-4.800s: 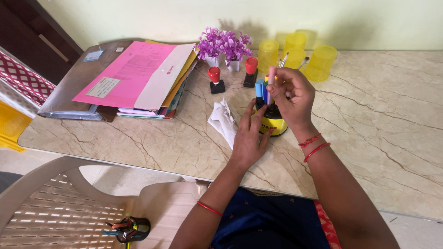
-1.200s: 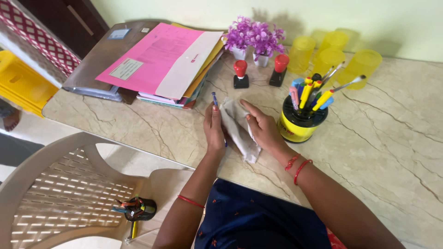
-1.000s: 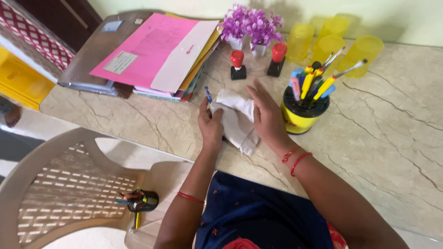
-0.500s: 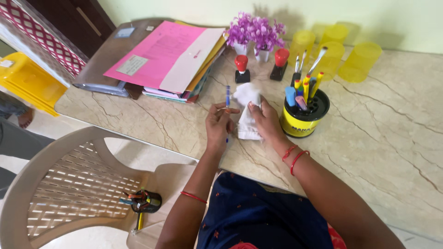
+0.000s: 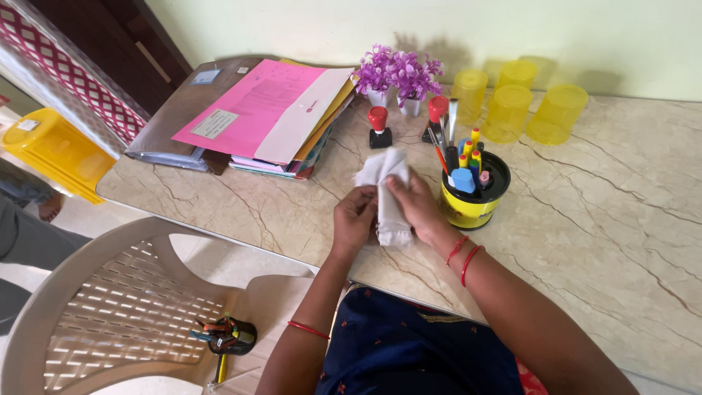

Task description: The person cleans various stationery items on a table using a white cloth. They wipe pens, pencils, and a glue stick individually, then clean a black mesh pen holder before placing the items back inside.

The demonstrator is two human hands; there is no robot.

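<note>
The blue pen we saw sticking up beside the cloth half a second ago is now out of sight, and our hands have drawn together. Our left hand (image 5: pixel 356 217) and right hand (image 5: pixel 414 207) both have fingers pinching the white cloth (image 5: pixel 387 192), held bunched just above the marble surface (image 5: pixel 585 197). The yellow pen holder (image 5: pixel 472 192) stands just beside our right hand.
</note>
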